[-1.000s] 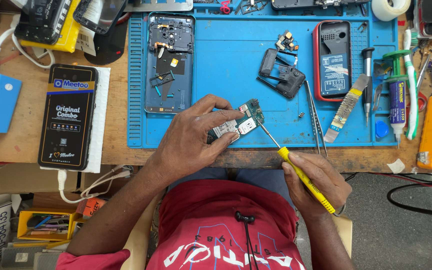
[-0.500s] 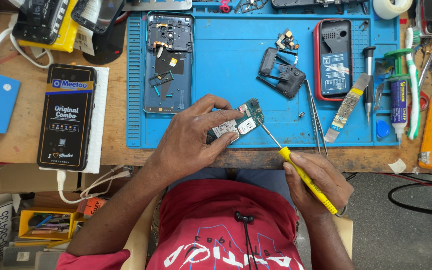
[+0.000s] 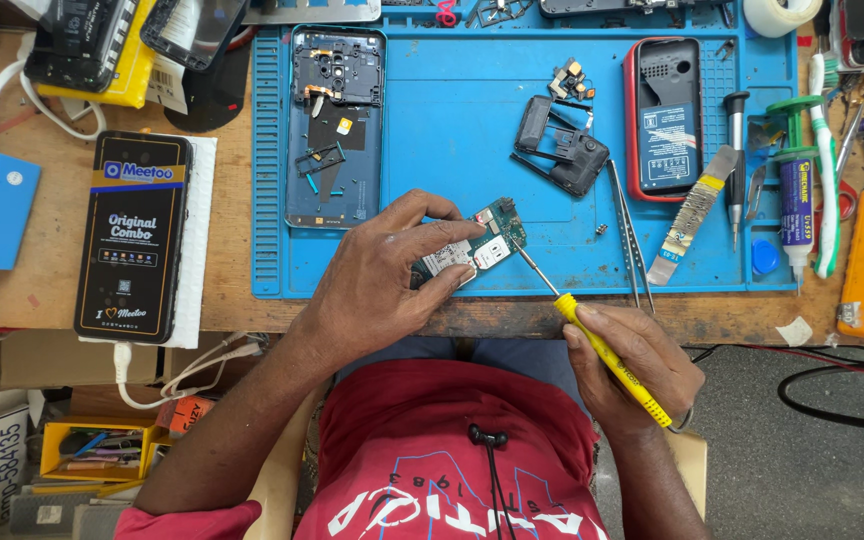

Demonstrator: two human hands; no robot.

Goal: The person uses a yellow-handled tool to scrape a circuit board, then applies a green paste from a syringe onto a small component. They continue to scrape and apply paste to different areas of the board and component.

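Nothing of note has shifted since the earlier frame: both hands and the parts around them lie as they did a second ago.

At the near edge of the blue silicone work mat (image 3: pixel 472 150), the left hand (image 3: pixel 377 285) pinches a small green circuit board with silver metal shields (image 3: pixel 472 248), thumb below and fingers curled over the top. The right hand (image 3: pixel 632 365) is clenched around the yellow-handled thin-shafted screwdriver (image 3: pixel 607 352), its tip meeting the board's right edge.

A slip of that tip could, I judge, scratch the board or knock off a small component, since the board is held only by fingertips and seems barely supported by the mat. A loosened screw could also roll off the near edge onto the lap.

Further along the mat lie steel tweezers (image 3: pixel 627 235), a black plastic phone frame (image 3: pixel 562 145) and an opened grey phone shell (image 3: pixel 335 125).

Hidden from view: the exact spot the tip touches, the board's left part under the fingers, and whether a screw is there. Items along the mat's far edge are cut off by the picture's top.
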